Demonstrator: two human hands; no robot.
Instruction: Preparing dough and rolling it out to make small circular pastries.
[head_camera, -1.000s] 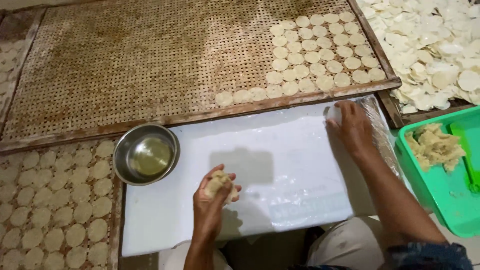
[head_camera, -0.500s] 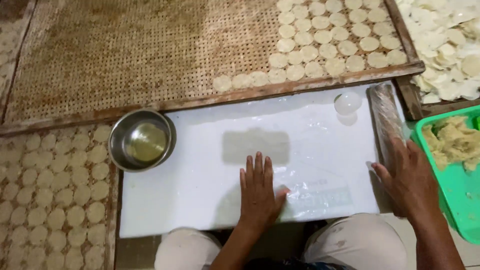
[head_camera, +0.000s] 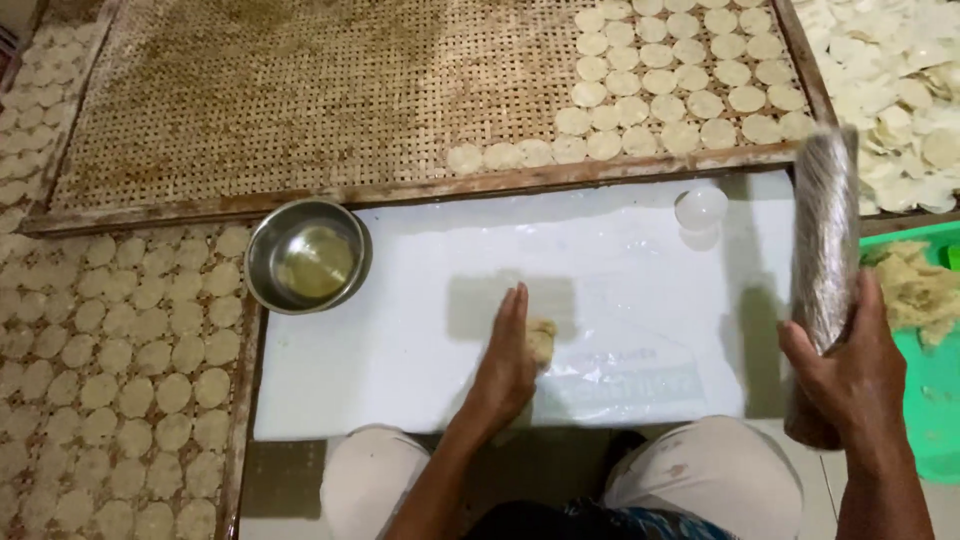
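My left hand (head_camera: 505, 365) lies edge-on and flat on the white board (head_camera: 400, 370), fingers straight, not clenched, pressing against a small lump of pale dough (head_camera: 541, 340) that sits just right of my fingers near the board's middle — nothing is grasped there, the hand only steadies and shapes the lump. My right hand (head_camera: 850, 375) is wrapped tight around the lower end of a plastic-covered rolling pin (head_camera: 825, 240), lifted off the board's right edge and tilted upright, which keeps it clear of the dough while still within easy reach. A thin clear sheet covers the board's front half, probably so the dough does not stick. Near the board's far right corner lies one small translucent disc (head_camera: 700, 208), apart from everything else. At the board's far left corner stands a steel bowl (head_camera: 307, 255) with a little yellowish liquid — close enough to dip into. Beyond the board's far edge a woven tray (head_camera: 300, 90) carries rows of flat round discs (head_camera: 680, 90) at its right end; right of the board, a green tub (head_camera: 935, 420) holds more dough.
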